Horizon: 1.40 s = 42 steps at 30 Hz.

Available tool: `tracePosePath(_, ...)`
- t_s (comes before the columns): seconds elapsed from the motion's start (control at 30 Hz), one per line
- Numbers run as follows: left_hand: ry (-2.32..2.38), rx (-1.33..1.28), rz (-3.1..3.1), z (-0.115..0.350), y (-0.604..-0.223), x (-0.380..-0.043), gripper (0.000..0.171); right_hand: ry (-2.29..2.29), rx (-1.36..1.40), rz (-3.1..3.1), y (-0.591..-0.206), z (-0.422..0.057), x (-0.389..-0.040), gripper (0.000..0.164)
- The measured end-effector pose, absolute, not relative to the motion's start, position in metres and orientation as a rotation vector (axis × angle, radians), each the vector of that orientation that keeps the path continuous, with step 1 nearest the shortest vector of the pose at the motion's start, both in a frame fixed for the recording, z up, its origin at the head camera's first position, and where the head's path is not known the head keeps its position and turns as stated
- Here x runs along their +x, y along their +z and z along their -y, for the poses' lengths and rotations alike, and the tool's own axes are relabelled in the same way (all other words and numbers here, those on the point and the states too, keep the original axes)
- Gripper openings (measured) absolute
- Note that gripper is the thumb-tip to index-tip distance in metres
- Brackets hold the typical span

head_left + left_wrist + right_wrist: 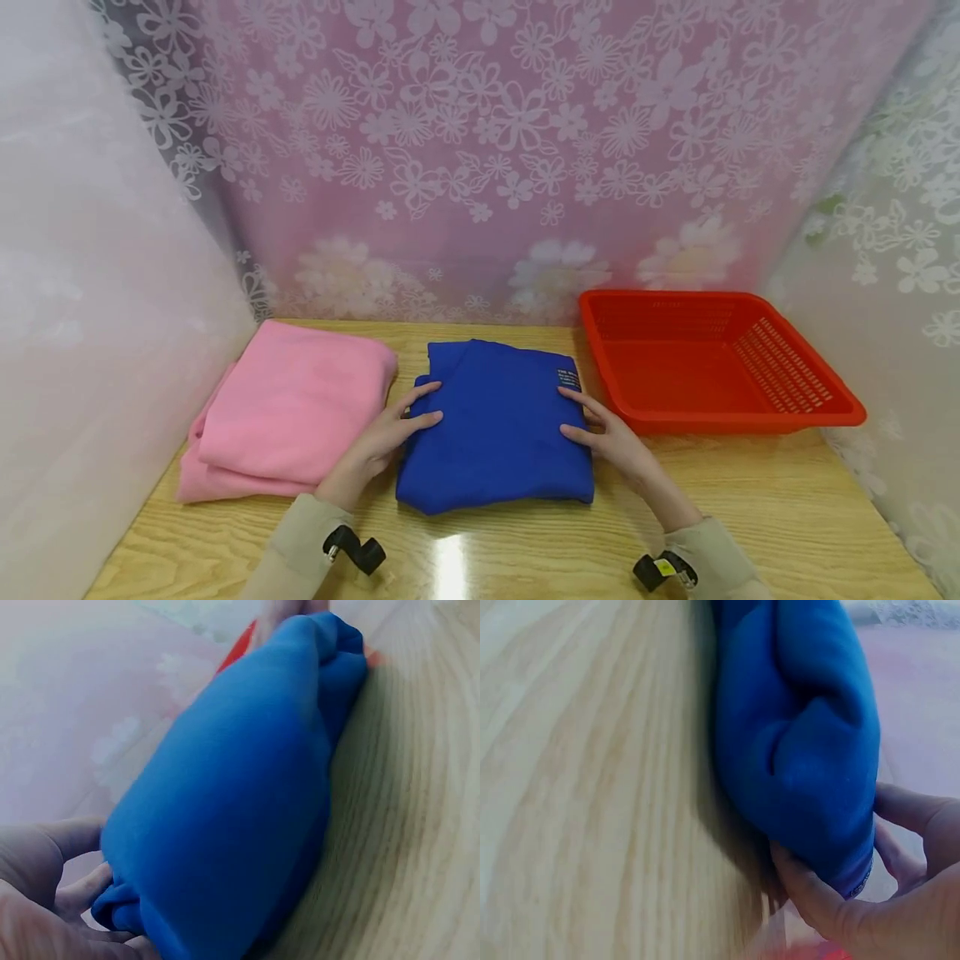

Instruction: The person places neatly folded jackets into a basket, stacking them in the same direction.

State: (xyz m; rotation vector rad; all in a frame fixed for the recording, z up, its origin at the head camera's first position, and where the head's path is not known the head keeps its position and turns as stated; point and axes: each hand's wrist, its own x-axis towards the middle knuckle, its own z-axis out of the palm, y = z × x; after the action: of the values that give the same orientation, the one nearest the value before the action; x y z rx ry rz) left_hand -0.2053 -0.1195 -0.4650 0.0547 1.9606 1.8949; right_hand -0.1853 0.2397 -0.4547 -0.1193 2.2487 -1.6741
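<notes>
Between the two sets of fingers, flat on the wooden table [525, 542], lay the folded blue cloth [495, 425]. Left hand [386, 435]: two digits over the top of its left edge, spread apart, the rest curled low around the side, partly hidden. Right hand [615, 439]: matching hold on the opposite edge; the right wrist view showed one digit against the underside and others above, so the layers were pinched. Judged purpose of the paired grip: to hold the stacked folds together and stop the bundle springing open or skewing. A dark printed label [568, 378] faced up just beyond the right fingertips.

Outward from the left fingers, just beside them, sat a folded pink cloth [300, 400], probably set there to leave working room between the hands. Beyond and outward of the right fingers stood a red basket [742, 419], upright, open side up, near enough, I judged, for an easy reach. Neither was gripped.
</notes>
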Motion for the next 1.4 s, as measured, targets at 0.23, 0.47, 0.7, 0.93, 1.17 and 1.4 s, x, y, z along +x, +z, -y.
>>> tracePosePath(0.23,1.956,0.062,-1.778,0.12,-0.465,-0.209,0.062,-1.801,-0.039,-2.076,-0.451,-0.244,-0.187,0.067)
tracePosePath(0.47,1.989,0.049,-1.667,0.117,-0.462,-0.208,0.063,-1.829,-0.027,-2.022,-0.449,-0.246,-0.187,0.068)
tracePosePath(0.7,2.005,0.052,-1.566,0.116,-0.464,-0.208,0.065,-1.857,-0.024,-1.986,-0.448,-0.248,-0.187,0.068)
tracePosePath(0.93,2.044,0.065,-1.484,0.117,-0.464,-0.207,0.064,-1.865,0.0,-2.009,-0.447,-0.248,-0.184,0.069)
tracePosePath(1.17,2.064,0.028,-1.427,0.117,-0.465,-0.205,0.064,-1.869,0.014,-2.022,-0.445,-0.245,-0.182,0.069)
tracePosePath(1.4,2.037,0.086,-1.456,0.123,-0.464,-0.204,0.064,-1.903,0.003,-1.985,-0.447,-0.242,-0.177,0.069)
